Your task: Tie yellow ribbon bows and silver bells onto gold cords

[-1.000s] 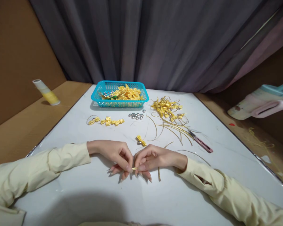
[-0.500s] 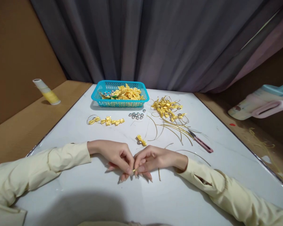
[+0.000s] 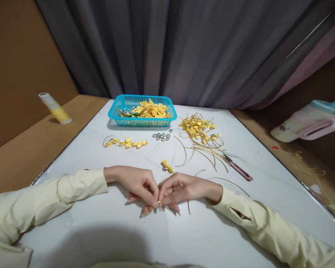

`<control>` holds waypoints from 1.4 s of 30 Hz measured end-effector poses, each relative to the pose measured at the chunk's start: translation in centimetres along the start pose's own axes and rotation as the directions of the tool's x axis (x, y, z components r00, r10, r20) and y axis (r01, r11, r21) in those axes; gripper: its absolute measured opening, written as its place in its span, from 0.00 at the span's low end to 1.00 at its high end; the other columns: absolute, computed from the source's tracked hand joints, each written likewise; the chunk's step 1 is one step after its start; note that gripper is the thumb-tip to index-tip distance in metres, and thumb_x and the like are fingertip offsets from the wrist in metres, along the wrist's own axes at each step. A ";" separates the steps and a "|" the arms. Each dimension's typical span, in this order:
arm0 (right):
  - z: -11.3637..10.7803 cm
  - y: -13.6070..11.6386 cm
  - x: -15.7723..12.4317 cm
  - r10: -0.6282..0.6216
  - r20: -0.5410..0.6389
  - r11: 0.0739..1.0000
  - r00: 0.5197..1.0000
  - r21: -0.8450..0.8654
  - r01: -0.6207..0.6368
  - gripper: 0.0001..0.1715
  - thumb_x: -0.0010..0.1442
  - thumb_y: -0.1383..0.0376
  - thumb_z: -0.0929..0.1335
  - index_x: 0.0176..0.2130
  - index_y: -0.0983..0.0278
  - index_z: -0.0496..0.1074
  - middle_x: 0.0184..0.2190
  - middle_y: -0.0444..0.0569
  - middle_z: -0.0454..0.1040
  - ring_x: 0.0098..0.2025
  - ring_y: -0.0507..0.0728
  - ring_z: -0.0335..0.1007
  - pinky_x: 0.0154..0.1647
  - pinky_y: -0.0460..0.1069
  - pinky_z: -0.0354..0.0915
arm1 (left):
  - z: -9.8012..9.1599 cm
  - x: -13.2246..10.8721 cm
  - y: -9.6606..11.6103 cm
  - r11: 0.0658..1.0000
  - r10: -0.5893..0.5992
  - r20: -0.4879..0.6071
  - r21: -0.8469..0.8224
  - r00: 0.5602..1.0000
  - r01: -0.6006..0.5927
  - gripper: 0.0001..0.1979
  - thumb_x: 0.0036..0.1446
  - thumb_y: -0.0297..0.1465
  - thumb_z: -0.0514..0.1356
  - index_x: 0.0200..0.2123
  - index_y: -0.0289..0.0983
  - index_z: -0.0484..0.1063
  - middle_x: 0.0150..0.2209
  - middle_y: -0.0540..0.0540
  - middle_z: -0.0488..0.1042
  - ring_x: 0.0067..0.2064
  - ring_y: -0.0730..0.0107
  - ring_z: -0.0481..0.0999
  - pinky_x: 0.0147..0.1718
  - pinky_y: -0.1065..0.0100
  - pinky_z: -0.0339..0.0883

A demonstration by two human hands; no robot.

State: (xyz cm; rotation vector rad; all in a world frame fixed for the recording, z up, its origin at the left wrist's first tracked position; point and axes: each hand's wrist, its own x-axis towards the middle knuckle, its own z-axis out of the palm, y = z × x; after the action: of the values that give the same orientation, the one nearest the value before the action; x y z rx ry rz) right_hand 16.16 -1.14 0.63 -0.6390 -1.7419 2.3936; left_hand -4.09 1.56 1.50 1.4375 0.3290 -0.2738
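Note:
Fingertip to fingertip, my left hand (image 3: 136,183) and my right hand (image 3: 184,188) meet over the white table. Each is closed in a pinch on a tiny piece of gold cord (image 3: 159,202), of which only a short bit shows between the fingertips. Just beyond the hands lies a yellow ribbon bow (image 3: 167,166) with a silver heart-shaped bead (image 3: 164,168) against it. Lengths of thin gold cord (image 3: 189,207) come out from under my right hand; whether they join the pinched piece is hidden.
A blue basket (image 3: 142,122) of yellow bows stands at the back. Silver beads (image 3: 161,137), a row of bows (image 3: 129,143), a heap of corded bows (image 3: 197,126), loose gold cords (image 3: 209,152) and small scissors (image 3: 240,171) lie across the table. A tumbler (image 3: 309,121) is at the right.
The gold bit showing between my fingertips looks slightly shorter. Both hands otherwise hold the same place, and nothing on the table has moved.

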 end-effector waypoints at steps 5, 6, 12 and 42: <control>0.0 -0.1 0.0 -0.002 -0.002 1.000 1.000 0.024 0.002 0.14 0.53 0.62 0.70 0.35 0.72 0.73 0.21 0.43 0.69 0.20 0.46 0.65 0.24 0.43 0.61 | 0.0 0.0 0.1 1.000 0.005 -0.009 0.003 1.000 -0.005 0.11 0.57 0.35 0.58 0.32 0.32 0.76 0.26 0.44 0.78 0.13 0.83 0.62 0.11 0.81 0.54; 0.0 -0.1 0.0 -0.002 -0.003 1.000 1.000 0.024 0.002 0.14 0.53 0.62 0.70 0.35 0.72 0.73 0.21 0.43 0.69 0.20 0.46 0.65 0.24 0.43 0.61 | 0.0 0.0 0.1 1.000 0.000 -0.012 0.001 1.000 0.000 0.11 0.57 0.34 0.58 0.32 0.32 0.76 0.26 0.44 0.78 0.13 0.83 0.62 0.11 0.81 0.54; 0.0 0.0 0.0 -0.011 -0.008 1.000 1.000 0.010 0.012 0.16 0.53 0.61 0.70 0.36 0.72 0.73 0.20 0.42 0.68 0.21 0.47 0.65 0.23 0.43 0.60 | 0.1 0.0 0.1 1.000 0.004 -0.017 0.006 1.000 -0.004 0.11 0.57 0.33 0.58 0.32 0.32 0.76 0.26 0.44 0.78 0.14 0.83 0.63 0.11 0.81 0.55; -0.1 0.3 0.1 -0.004 -0.053 0.999 0.999 0.046 0.007 0.15 0.52 0.61 0.71 0.34 0.72 0.74 0.17 0.40 0.67 0.18 0.46 0.64 0.22 0.43 0.61 | 0.0 0.0 -0.2 0.999 0.024 -0.003 -0.041 1.000 -0.025 0.14 0.58 0.36 0.57 0.34 0.31 0.76 0.31 0.40 0.79 0.15 0.82 0.66 0.13 0.81 0.58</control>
State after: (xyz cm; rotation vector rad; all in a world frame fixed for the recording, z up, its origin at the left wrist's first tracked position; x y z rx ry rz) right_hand 16.16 -1.17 0.32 -0.6845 -1.6599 2.3831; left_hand -4.12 1.54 1.33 1.4003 0.3174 -0.2439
